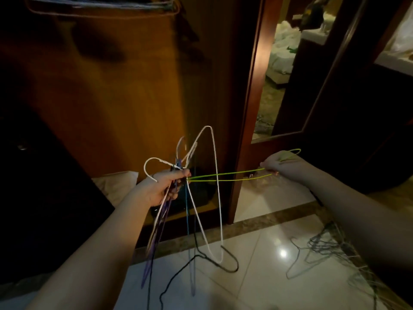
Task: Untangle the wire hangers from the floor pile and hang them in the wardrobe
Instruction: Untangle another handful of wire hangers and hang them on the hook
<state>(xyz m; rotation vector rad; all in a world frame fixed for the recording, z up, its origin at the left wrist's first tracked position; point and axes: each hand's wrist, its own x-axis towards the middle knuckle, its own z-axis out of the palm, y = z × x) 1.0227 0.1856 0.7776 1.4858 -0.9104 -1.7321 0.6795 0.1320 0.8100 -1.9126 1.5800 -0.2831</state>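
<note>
- A person's left hand gripped a bundle of tangled wire hangers, fingers curled round the wires where they crossed; white, purple, blue and black hangers dangled from the fist toward the floor.
- The right hand pinched the hook end of a green hanger, held out sideways, its far end still caught in the bundle at the left fist.
- Judged from this, the work was partway: the green hanger was being teased free but was not yet separate.
- A further floor pile of grey hangers lay tangled on the tiles at the lower right, untouched.
- At the top of the view, several hangers appeared to hang already inside the wardrobe, though they were blurred.
- The floor was glossy pale tile with a darker stone border strip, reflecting a ceiling light.
- The room was dim; the wardrobe interior was warm brown wood, with a dark wooden door frame beside it.
- Beyond the frame, pale rumpled bedding showed faintly.
</note>
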